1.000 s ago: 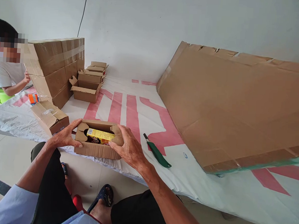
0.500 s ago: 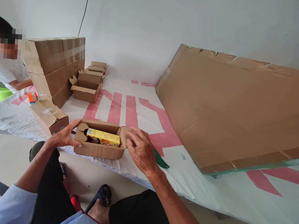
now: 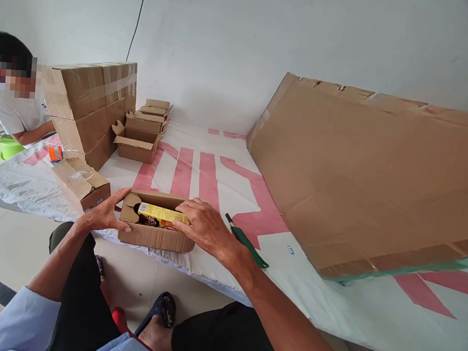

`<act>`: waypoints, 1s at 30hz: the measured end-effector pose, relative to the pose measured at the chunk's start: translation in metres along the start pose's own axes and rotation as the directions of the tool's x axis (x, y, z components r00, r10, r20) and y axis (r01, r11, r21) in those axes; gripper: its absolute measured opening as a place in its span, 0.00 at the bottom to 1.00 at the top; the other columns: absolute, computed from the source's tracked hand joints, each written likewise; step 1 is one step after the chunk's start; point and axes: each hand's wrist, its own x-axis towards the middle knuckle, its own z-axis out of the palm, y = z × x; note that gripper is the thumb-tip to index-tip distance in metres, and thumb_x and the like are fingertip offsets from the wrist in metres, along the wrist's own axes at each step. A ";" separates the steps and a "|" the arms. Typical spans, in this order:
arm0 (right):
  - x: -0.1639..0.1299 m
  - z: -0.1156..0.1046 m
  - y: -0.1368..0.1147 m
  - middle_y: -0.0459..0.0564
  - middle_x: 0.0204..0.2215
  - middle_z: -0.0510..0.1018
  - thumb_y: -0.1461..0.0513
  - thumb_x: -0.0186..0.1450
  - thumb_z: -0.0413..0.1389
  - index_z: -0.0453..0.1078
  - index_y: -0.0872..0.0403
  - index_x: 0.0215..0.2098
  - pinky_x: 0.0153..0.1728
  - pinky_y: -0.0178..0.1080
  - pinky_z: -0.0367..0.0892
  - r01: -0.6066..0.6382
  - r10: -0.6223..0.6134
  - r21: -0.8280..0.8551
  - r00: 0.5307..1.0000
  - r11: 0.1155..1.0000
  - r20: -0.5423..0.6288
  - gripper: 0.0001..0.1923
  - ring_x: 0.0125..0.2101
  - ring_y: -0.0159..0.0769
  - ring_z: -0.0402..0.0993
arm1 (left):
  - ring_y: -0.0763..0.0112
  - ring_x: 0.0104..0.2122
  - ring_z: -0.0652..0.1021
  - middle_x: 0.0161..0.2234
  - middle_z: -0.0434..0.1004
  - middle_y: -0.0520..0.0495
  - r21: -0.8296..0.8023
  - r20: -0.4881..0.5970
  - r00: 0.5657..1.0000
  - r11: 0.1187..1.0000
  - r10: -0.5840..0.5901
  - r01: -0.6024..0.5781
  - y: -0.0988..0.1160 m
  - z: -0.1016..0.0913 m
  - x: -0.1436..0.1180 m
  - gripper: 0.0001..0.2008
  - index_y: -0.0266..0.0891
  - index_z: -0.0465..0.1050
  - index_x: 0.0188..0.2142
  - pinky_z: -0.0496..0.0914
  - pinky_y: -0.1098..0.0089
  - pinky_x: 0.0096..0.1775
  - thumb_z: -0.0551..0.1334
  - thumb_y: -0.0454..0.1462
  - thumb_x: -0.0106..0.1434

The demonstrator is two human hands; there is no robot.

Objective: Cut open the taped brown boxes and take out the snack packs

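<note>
A small open cardboard box (image 3: 149, 236) sits at the near edge of a white sheet with pink bars (image 3: 202, 173). Inside it lies a yellow packet (image 3: 157, 213) on top of something dark. My left hand (image 3: 105, 215) rests flat against the box's left end, fingers apart. My right hand (image 3: 204, 228) lies over the box's right end, with its fingertips on the yellow packet and the right flap under the palm.
A green-handled cutter (image 3: 247, 241) lies just right of my right hand. A large cardboard sheet (image 3: 370, 169) leans at the right. Stacked taped cartons (image 3: 88, 106), open small boxes (image 3: 138, 137) and a closed box (image 3: 82, 182) stand at the left, near a seated person (image 3: 16, 104).
My right hand drew back off the box's right end half a second ago and has now come back over it, fingertips on the yellow packet. My left hand has stayed on the left end.
</note>
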 end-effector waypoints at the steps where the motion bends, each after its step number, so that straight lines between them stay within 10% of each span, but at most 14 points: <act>1: 0.006 -0.001 -0.003 0.56 0.45 0.84 0.57 0.72 0.63 0.80 0.50 0.43 0.52 0.50 0.70 0.010 -0.008 -0.024 0.997 1.000 0.075 0.06 0.49 0.51 0.79 | 0.35 0.71 0.67 0.76 0.58 0.33 -0.002 0.000 1.000 1.000 -0.002 0.002 0.000 0.000 0.000 0.65 0.45 0.52 0.79 0.74 0.45 0.64 0.80 0.58 0.51; 9: 0.030 0.010 0.000 0.59 0.47 0.83 0.57 0.69 0.68 0.77 0.51 0.43 0.54 0.51 0.63 -0.016 0.055 -0.150 0.965 0.989 0.256 0.09 0.53 0.55 0.76 | 0.35 0.71 0.67 0.77 0.55 0.30 -0.023 -0.002 1.000 0.999 -0.028 0.028 -0.004 0.002 0.000 0.68 0.41 0.52 0.79 0.73 0.45 0.64 0.80 0.60 0.49; 30: 0.024 0.018 -0.009 0.57 0.52 0.86 0.55 0.68 0.66 0.76 0.50 0.51 0.69 0.57 0.52 -0.143 0.122 0.067 0.959 0.987 0.255 0.14 0.59 0.51 0.78 | 0.36 0.70 0.68 0.76 0.59 0.38 -0.174 -0.077 0.994 0.983 -0.077 0.063 -0.010 0.014 -0.010 0.67 0.48 0.55 0.79 0.72 0.45 0.65 0.80 0.59 0.45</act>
